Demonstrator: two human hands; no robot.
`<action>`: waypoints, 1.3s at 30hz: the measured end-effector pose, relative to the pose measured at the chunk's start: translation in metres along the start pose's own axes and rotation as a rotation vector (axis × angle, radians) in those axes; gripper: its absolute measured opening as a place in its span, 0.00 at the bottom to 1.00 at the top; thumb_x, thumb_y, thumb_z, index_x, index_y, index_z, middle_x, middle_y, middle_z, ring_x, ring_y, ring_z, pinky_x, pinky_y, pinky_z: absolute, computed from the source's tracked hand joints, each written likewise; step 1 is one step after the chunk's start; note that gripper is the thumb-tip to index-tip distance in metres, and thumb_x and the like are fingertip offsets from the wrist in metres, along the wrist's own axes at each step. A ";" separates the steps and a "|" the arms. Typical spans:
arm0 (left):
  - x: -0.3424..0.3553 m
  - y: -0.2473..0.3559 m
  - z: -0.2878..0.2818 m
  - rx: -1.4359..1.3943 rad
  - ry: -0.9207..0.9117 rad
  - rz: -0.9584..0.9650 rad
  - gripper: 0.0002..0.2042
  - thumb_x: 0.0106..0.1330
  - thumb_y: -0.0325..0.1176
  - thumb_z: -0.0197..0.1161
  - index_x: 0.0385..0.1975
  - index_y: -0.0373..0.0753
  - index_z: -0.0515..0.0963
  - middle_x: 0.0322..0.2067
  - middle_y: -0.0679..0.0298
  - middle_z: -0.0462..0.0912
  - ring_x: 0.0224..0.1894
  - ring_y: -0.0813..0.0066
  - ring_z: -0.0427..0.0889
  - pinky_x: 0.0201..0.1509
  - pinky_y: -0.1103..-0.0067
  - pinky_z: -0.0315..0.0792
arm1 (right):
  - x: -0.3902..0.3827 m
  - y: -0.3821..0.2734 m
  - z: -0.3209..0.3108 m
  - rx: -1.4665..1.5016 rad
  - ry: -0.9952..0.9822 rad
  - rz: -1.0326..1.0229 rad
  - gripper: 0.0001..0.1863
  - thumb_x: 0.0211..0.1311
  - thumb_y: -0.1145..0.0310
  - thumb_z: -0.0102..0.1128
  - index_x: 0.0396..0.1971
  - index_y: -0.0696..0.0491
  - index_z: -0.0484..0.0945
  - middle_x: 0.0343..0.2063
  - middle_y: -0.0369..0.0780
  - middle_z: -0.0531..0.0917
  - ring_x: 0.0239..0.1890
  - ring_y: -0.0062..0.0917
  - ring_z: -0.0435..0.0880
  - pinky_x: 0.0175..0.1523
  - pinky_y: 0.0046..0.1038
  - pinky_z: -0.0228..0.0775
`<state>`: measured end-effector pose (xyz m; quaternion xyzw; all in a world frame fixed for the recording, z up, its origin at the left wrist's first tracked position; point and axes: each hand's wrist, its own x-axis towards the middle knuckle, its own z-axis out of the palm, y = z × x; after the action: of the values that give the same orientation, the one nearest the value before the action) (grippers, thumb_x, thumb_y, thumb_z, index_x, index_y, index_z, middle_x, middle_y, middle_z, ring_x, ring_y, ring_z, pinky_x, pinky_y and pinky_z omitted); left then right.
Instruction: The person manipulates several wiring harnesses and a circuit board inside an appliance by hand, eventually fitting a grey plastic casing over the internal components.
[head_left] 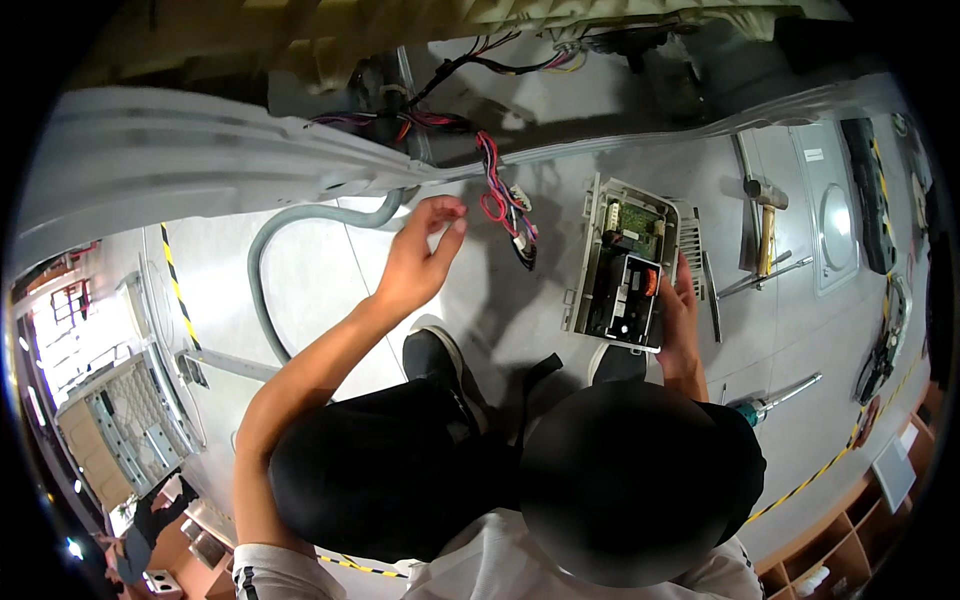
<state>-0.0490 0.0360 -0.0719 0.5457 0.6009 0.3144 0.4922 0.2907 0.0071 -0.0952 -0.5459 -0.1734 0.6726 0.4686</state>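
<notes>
My right hand [681, 325] grips the right side of a control unit, a light plastic housing [582, 258] with its inside showing. In it are a green circuit board [640, 222] and a black compartment [628, 300] with an orange coil. My left hand [412, 265] is raised, its thumb and fingers a little apart with nothing visible between them. Just right of it hangs a bundle of red, purple and black wires [492, 170] with white connectors at its loose end. The wires come from the large light-grey metal cabinet [230, 150], and none are seen touching the unit.
A grey hose [256, 262] curves from the cabinet to the floor on the left. On the right floor lie a hammer [768, 235], metal rods [765, 278] and a teal-handled tool [755, 410]. A dark rounded shape [640, 480] covers the lower middle. A person stands far left.
</notes>
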 end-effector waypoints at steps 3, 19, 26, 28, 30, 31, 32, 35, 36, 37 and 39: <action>0.016 -0.003 0.013 -0.377 -0.064 -0.198 0.18 0.63 0.30 0.61 0.51 0.36 0.68 0.53 0.61 0.70 0.50 0.72 0.74 0.55 0.76 0.67 | 0.001 0.004 -0.004 0.050 -0.058 0.020 0.30 0.64 0.70 0.56 0.65 0.50 0.56 0.48 0.38 0.77 0.46 0.21 0.78 0.48 0.23 0.73; 0.006 0.022 0.025 -0.228 -0.259 -0.398 0.07 0.63 0.30 0.63 0.32 0.34 0.74 0.30 0.64 0.79 0.33 0.79 0.79 0.42 0.82 0.74 | -0.001 0.004 -0.003 -0.007 0.002 0.046 0.32 0.63 0.69 0.57 0.65 0.51 0.55 0.54 0.39 0.72 0.52 0.23 0.74 0.55 0.25 0.68; 0.002 0.036 0.031 -0.565 -0.335 -0.465 0.08 0.65 0.26 0.58 0.41 0.34 0.69 0.36 0.58 0.79 0.38 0.72 0.80 0.46 0.75 0.77 | -0.009 -0.009 0.016 0.029 0.008 0.103 0.31 0.64 0.70 0.55 0.65 0.50 0.56 0.52 0.38 0.74 0.51 0.21 0.75 0.53 0.25 0.69; 0.000 0.047 0.030 -0.676 -0.322 -0.531 0.09 0.66 0.25 0.56 0.44 0.35 0.69 0.37 0.58 0.78 0.39 0.70 0.80 0.46 0.74 0.77 | -0.006 -0.006 0.011 0.018 -0.005 0.092 0.31 0.64 0.70 0.55 0.65 0.50 0.55 0.52 0.37 0.74 0.51 0.20 0.75 0.53 0.25 0.69; -0.004 0.045 0.027 -0.734 -0.321 -0.569 0.12 0.66 0.24 0.54 0.49 0.37 0.69 0.39 0.58 0.78 0.41 0.68 0.80 0.48 0.72 0.76 | -0.007 -0.006 0.013 0.017 -0.013 0.074 0.31 0.64 0.69 0.54 0.65 0.52 0.54 0.52 0.38 0.74 0.51 0.20 0.74 0.54 0.25 0.68; -0.005 0.041 0.026 -0.748 -0.316 -0.568 0.12 0.66 0.24 0.54 0.49 0.37 0.69 0.39 0.58 0.78 0.41 0.68 0.80 0.48 0.72 0.76 | -0.008 -0.007 0.015 0.026 -0.029 0.056 0.31 0.64 0.70 0.54 0.65 0.52 0.54 0.52 0.38 0.74 0.51 0.20 0.74 0.54 0.24 0.68; -0.005 0.036 0.026 -0.763 -0.310 -0.568 0.12 0.66 0.24 0.55 0.49 0.37 0.69 0.39 0.58 0.78 0.41 0.67 0.79 0.48 0.72 0.76 | -0.008 -0.006 0.014 0.028 -0.025 0.034 0.31 0.64 0.70 0.54 0.65 0.52 0.54 0.53 0.38 0.73 0.51 0.20 0.74 0.55 0.24 0.68; -0.004 0.034 0.023 -0.728 -0.296 -0.593 0.12 0.66 0.26 0.55 0.48 0.36 0.69 0.37 0.58 0.78 0.41 0.67 0.79 0.47 0.71 0.75 | -0.007 -0.005 0.014 0.025 -0.025 -0.024 0.31 0.64 0.71 0.54 0.65 0.52 0.54 0.53 0.38 0.73 0.52 0.21 0.72 0.56 0.25 0.65; -0.002 0.033 0.021 -0.707 -0.301 -0.606 0.12 0.66 0.27 0.56 0.48 0.36 0.69 0.37 0.59 0.78 0.41 0.67 0.79 0.47 0.71 0.75 | -0.008 -0.006 0.016 0.011 -0.021 -0.039 0.31 0.64 0.71 0.54 0.65 0.53 0.54 0.53 0.38 0.73 0.53 0.21 0.72 0.57 0.25 0.65; -0.001 0.034 0.020 -0.686 -0.306 -0.618 0.12 0.66 0.28 0.56 0.48 0.35 0.69 0.37 0.59 0.77 0.41 0.67 0.79 0.46 0.71 0.75 | -0.009 -0.007 0.017 -0.003 -0.017 -0.054 0.31 0.64 0.72 0.55 0.65 0.53 0.54 0.53 0.38 0.72 0.53 0.21 0.71 0.58 0.25 0.64; 0.000 0.037 0.020 -0.670 -0.266 -0.613 0.10 0.67 0.30 0.56 0.45 0.36 0.70 0.36 0.59 0.77 0.39 0.69 0.79 0.44 0.73 0.75 | -0.008 -0.007 0.020 -0.054 -0.022 -0.109 0.31 0.63 0.72 0.55 0.65 0.55 0.54 0.53 0.39 0.72 0.54 0.22 0.71 0.59 0.25 0.62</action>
<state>-0.0171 0.0403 -0.0445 0.1900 0.5315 0.2587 0.7839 0.2757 0.0096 -0.0790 -0.5406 -0.2263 0.6472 0.4875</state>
